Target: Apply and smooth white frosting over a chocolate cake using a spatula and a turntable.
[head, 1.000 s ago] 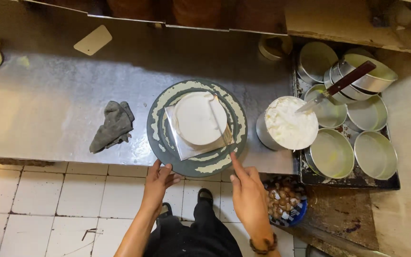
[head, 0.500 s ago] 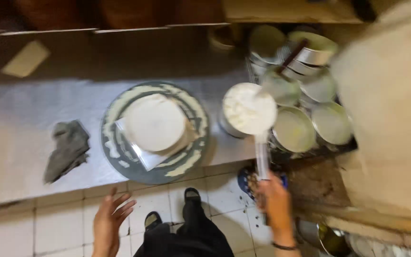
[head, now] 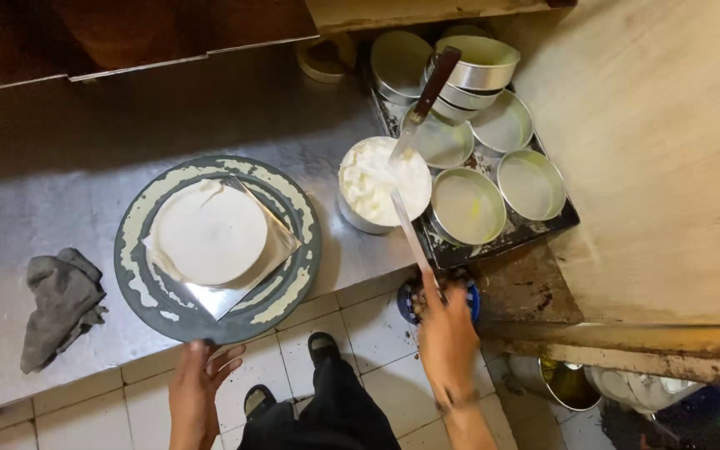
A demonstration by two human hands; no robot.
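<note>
A round white-frosted cake [head: 208, 232] sits on a square silver board atop a grey turntable [head: 293, 275] smeared with cream. My left hand [head: 197, 383] rests with fingertips on the turntable's near rim, holding nothing. My right hand [head: 446, 333] grips the handle of a long flat spatula [head: 406, 225], whose tip reaches into a metal bowl of white cream [head: 377, 179]. A second knife with a dark wooden handle [head: 431, 87] also leans in that bowl.
A black tray [head: 502, 242] at the right holds several round metal cake tins. A grey cloth [head: 60, 300] lies on the steel counter at the left. A small blue bowl [head: 414, 296] sits under the counter edge. A wooden surface fills the right side.
My right hand has left the turntable, taken the long spatula and put its tip into the cream bowl. My left hand returned to the turntable's rim. The camera shifted right.
</note>
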